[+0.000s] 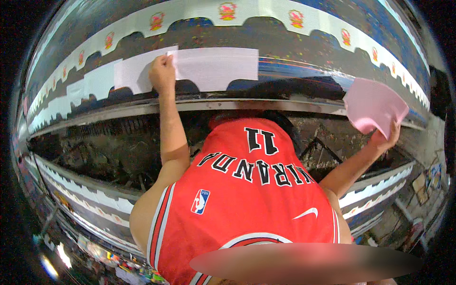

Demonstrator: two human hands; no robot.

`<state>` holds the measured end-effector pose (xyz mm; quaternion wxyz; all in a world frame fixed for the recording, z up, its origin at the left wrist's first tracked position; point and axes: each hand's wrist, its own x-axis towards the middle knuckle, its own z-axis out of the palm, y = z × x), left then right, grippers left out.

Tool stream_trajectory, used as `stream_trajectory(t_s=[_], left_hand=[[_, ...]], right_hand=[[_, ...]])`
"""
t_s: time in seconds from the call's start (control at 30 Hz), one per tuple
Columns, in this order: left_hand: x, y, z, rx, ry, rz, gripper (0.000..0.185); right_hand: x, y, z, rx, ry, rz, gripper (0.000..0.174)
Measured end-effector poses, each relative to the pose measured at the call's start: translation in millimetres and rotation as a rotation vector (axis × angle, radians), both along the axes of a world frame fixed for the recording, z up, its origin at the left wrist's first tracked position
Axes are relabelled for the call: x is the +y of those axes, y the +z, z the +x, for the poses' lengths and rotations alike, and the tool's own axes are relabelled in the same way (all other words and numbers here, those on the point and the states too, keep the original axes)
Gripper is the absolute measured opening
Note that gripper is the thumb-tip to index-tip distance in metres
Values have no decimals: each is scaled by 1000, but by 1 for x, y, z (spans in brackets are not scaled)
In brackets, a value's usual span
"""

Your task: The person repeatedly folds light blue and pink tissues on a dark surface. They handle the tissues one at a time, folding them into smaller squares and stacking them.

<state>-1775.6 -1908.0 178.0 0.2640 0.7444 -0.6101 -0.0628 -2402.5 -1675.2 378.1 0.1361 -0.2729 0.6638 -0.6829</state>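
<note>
At the long dark table's near side, my left hand (162,73) pinches the edge of a pale cloth panel (217,66) with rounded cut-outs along its lower side. This panel lies almost flat and meets another pale panel (133,71) under my hand. Off to the right, my right hand (386,138) grips the lower corner of a loose pinkish cloth piece (374,103). That piece hangs curved above the table's near edge. Whether it is one layer or several, I cannot tell.
A row of pale cut panels (262,12) with printed red and yellow emblems runs along the table. Nearer me is the table's pale edge rail (256,105). More tables with cloth strips (103,199) stand behind me; debris covers the floor (107,153).
</note>
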Motion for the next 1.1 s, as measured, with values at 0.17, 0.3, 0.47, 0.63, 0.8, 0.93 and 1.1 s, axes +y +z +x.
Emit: stream_trajectory(t_s=[0.17, 0.3, 0.47, 0.63, 0.8, 0.93, 1.1], left_hand=[[0, 20, -45, -7, -17, -48, 25], [31, 32, -178, 522, -359, 122, 22], [91, 59, -352, 714, -792, 330, 34], [104, 59, -412, 772, -591, 510, 35], [110, 61, -414, 827, -564, 509, 28], [120, 79, -415, 716, -515, 579, 30], [130, 94, -419, 609, -551, 478, 31]], right_hand=[[-51, -51, 21, 499, 343, 664, 46], [-72, -120, 60, 343, 503, 700, 49], [-72, -123, 40, 228, 616, 630, 57], [-71, -131, 26, 210, 675, 599, 67], [-67, -138, 20, 159, 685, 492, 71], [-66, -135, 14, 86, 700, 503, 71], [-66, -137, 13, 148, 728, 456, 68]])
